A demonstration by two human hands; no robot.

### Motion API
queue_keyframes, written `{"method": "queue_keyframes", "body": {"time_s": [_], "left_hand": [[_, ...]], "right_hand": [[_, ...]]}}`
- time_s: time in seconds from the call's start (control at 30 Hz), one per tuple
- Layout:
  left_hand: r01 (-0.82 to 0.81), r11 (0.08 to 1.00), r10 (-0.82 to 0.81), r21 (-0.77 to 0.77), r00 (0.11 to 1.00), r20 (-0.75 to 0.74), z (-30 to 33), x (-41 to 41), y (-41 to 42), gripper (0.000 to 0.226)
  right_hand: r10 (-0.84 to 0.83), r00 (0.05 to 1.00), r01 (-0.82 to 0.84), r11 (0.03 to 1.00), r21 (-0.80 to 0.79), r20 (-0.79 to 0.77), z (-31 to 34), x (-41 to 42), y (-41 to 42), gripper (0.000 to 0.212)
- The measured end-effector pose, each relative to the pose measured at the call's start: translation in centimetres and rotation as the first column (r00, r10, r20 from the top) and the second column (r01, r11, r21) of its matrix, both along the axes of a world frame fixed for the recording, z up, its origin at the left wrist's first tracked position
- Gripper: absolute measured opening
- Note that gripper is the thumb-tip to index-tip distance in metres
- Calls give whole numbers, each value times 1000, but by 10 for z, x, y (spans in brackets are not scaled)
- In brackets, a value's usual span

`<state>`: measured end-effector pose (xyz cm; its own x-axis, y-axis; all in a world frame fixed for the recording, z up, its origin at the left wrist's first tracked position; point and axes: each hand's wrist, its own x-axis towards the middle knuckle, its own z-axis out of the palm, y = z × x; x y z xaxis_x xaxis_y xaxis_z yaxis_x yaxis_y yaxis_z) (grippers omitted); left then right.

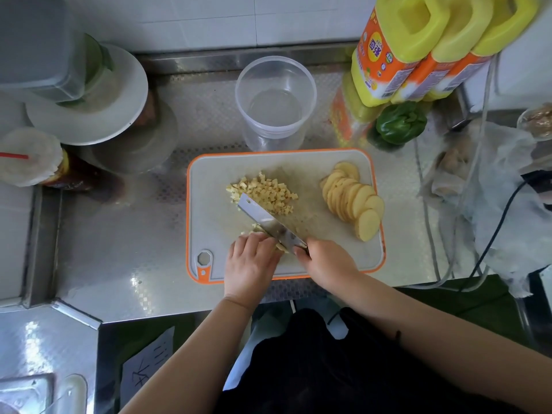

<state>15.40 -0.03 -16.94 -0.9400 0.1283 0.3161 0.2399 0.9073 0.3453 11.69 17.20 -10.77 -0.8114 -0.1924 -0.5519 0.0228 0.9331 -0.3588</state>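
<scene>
Head view: right hand (325, 261) grip wrapped round the handle of the knife (265, 219); the handle is hidden in the fist and the forefinger sits up by the blade heel. The blade runs diagonally away to the far left, its square end at the edge of the diced potato (265, 192) pile. Left hand (251, 261) grip is curled, fingertips tucked down on the potato strips (280, 248), pinning them to the cutting board (215, 219) at its near edge. Knuckles are right against the blade flat; touching or just beside, cannot tell. Main risk is a cut finger, likely if a fingertip creeps out past the knuckles or the wet strips slide under the press. The strips are nearly used up, so there is little left to hold and the fingers sit very close to the edge. Second risk: the blade end sweeping into the dice and scattering cubes onto the table (119, 249). The fanned potato slices (352, 198) lie at the board's right rim, the nearest one close to the edge, so a nudge from the right forearm could tip it off. The clear tub (274, 100) stands just behind the board, light enough that a bump would probably knock it over. Cables (427, 204) trail near the board's right side and could snag the elbow.
</scene>
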Motion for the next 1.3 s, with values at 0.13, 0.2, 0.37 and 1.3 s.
{"method": "queue_keyframes", "body": {"time_s": [0.13, 0.2, 0.37, 1.3], "left_hand": [[39, 992, -33, -122, 998, 58, 0, -2, 12, 20], [47, 986, -29, -163, 993, 110, 2, -3, 16, 22], [124, 968, -97, -218, 987, 130, 3, -4, 14, 28], [-47, 996, 47, -79, 999, 2, 8, -16, 2, 9]], "right_hand": [[-52, 997, 53, 998, 21, -55, 5, -6, 4, 36], [-52, 995, 55, 998, 32, -87, 6, -9, 7, 35], [-59, 993, 62, 998, 23, -100, 10, -12, 10, 37], [-83, 994, 81, 996, -41, -64, 11, -3, 12, 33]]}}
